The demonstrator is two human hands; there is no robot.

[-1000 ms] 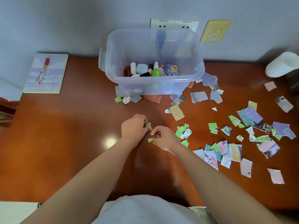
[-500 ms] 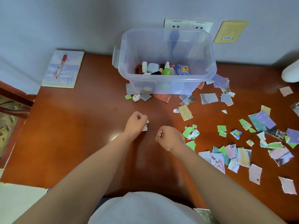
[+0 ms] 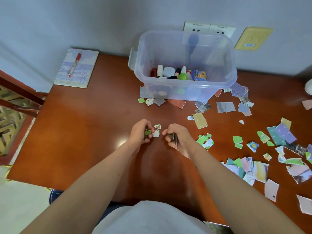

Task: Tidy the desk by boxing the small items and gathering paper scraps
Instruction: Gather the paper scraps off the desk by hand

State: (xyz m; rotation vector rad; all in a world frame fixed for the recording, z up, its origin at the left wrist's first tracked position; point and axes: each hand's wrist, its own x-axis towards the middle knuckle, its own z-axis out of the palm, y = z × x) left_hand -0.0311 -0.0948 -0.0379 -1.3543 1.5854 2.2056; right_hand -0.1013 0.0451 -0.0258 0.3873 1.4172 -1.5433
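Paper scraps being gathered mid-desk, the small items already boxed

One brown desk (image 3: 84, 135) carries one clear plastic storage box (image 3: 185, 48) at its back edge, with about seven small items (image 3: 179, 74) inside, bottles and a carton among them. At the far left corner lies one spiral notebook (image 3: 84, 68) with one red pen (image 3: 74, 65) on it. The loose paper scraps (image 3: 253, 166), several dozen and too many to count exactly, lie mostly to the right and against the box front. The left hand (image 3: 140, 132) curls its fingers round a green scrap (image 3: 147, 132). The right hand (image 3: 179, 137) pinches a thin sheaf, seen edge-on. One white-and-green scrap (image 3: 156, 130) sits between them. The gathering would likely go best if the nearest pieces were swept into one pile, with the held ones kept flat and stacked so that none slips out.
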